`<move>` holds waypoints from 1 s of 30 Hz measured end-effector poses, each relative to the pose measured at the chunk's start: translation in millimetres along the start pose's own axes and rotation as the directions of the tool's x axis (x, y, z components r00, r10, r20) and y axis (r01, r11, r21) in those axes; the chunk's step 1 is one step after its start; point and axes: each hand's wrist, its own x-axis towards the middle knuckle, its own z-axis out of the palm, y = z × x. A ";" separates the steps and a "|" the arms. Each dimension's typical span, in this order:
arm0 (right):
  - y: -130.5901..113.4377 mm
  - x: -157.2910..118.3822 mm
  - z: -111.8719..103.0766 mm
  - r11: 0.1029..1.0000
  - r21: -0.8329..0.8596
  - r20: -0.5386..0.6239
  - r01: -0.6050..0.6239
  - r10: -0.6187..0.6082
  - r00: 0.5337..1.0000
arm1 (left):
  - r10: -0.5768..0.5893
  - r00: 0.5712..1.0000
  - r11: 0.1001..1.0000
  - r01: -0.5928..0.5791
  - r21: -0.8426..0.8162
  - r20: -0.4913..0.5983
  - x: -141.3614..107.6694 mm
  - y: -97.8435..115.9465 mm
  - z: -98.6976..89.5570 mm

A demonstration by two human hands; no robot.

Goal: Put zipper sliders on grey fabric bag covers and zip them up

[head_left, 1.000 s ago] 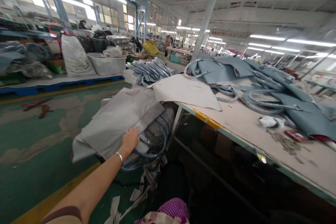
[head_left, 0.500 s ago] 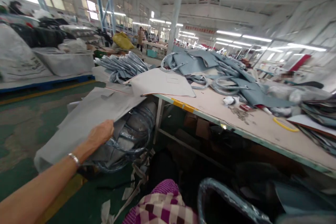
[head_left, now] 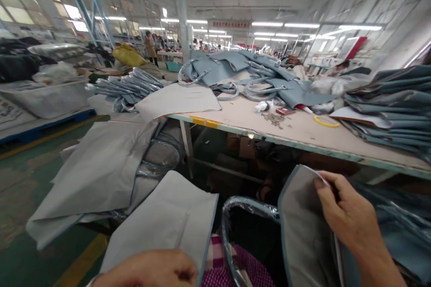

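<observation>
1. Pinching the top edge of the right grey panel (head_left: 303, 219): right hand (head_left: 352, 215), thumb against curled fingers, grip closed; panel upright, blue-grey binding down its side.
2. Left hand (head_left: 151, 271) at bottom of view, fingers curled in, over the lower part of the left grey panel (head_left: 164, 215); cut off by the frame, can't tell if it pinches or just rests.
3. Plastic-wrapped handle (head_left: 226, 228), looped, between the two panels, above the checked purple cloth (head_left: 215, 255).
4. Writing: red characters on the far banner (head_left: 230, 24), too small to read; dark print on the white bag (head_left: 10, 112) at left edge, also unreadable. Red box (head_left: 284, 111) on the worktop (head_left: 303, 141), label can't be made out.
5. Near the red box: small metal pieces (head_left: 276, 119), loose; yellow ring (head_left: 326, 121) lies to their right.
6. Right end of worktop: stack of blue-grey pieces (head_left: 397, 112). Farther back, heap of blue-grey pieces (head_left: 222, 67) with wrapped loops.
7. Pale panel (head_left: 182, 98) flat at the worktop's left corner; draped grey pieces (head_left: 97, 170) below it, left of the left grey panel.
</observation>
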 end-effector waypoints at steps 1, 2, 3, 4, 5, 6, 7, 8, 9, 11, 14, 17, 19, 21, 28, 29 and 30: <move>1.5 -1.6 2.7 0.998 0.018 0.017 0.068 -0.068 0.998 | 0.029 1.000 0.998 -0.030 -0.054 -0.011 11.4 5.9 -11.1; 4.0 -3.3 4.2 0.990 0.037 0.040 0.137 -0.138 0.990 | 0.062 0.994 0.995 -0.068 -0.069 -0.087 21.8 12.0 -23.5; 7.4 -5.0 4.3 0.979 0.047 0.066 0.200 -0.203 0.977 | 0.096 0.972 0.994 -0.105 -0.033 -0.216 31.2 18.1 -37.2; 11.2 -6.5 2.9 0.967 0.036 0.095 0.254 -0.256 0.962 | 0.131 0.917 0.991 -0.123 0.045 -0.378 39.5 23.6 -52.1; 14.9 -7.6 -0.1 0.954 -0.006 0.127 0.298 -0.295 0.947 | 0.164 0.836 0.985 -0.112 0.131 -0.523 46.7 28.2 -68.4; 18.1 -8.3 -4.4 0.937 -0.078 0.160 0.341 -0.326 0.932 | 0.186 0.753 0.978 -0.082 0.190 -0.631 53.1 31.3 -86.0; 20.3 -8.3 -9.5 0.908 -0.170 0.193 0.383 -0.350 0.917 | 0.192 0.693 0.974 -0.046 0.223 -0.695 58.7 32.6 -104.5; 20.9 -7.8 -14.9 0.869 -0.271 0.227 0.415 -0.361 0.904 | 0.189 0.657 0.969 -0.006 0.245 -0.730 63.7 32.3 -123.4; 19.9 -6.6 -19.7 0.826 -0.363 0.259 0.432 -0.357 0.898 | 0.170 0.648 0.966 0.038 0.254 -0.742 68.0 30.6 -141.9; 13.3 -2.9 -24.7 0.793 -0.494 0.260 0.357 -0.257 0.931 | 0.092 0.720 0.963 0.113 0.246 -0.688 74.8 24.6 -174.1; 0.9 3.7 -16.0 0.902 -0.432 0.161 0.026 0.049 0.986 | 0.035 0.886 0.966 0.089 0.243 -0.463 77.8 15.0 -201.8; 0.2 10.1 4.9 0.984 -0.087 0.246 -0.157 0.174 0.954 | 0.119 0.958 0.982 -0.074 0.176 -0.262 69.5 10.3 -204.6; 5.1 16.1 16.3 0.981 0.083 0.305 -0.177 0.144 0.942 | 0.166 0.958 0.985 -0.175 -0.014 -0.235 57.9 14.7 -200.2; 7.6 25.6 20.9 0.965 0.184 0.302 -0.187 0.125 0.945 | 0.185 0.937 0.950 -0.248 -0.190 -0.295 42.9 29.8 -197.7; -23.6 75.8 21.8 0.835 0.466 0.435 -0.293 0.072 0.898 | 0.321 0.708 0.938 -0.330 0.107 -0.630 25.0 125.0 -232.0; -26.6 81.5 27.6 0.794 0.497 0.515 -0.350 0.054 0.855 | 0.331 0.693 0.935 -0.333 0.123 -0.640 33.4 132.0 -237.8; -27.9 86.3 35.3 0.750 0.517 0.583 -0.412 0.045 0.811 | 0.331 0.702 0.933 -0.345 0.105 -0.631 44.2 135.6 -242.4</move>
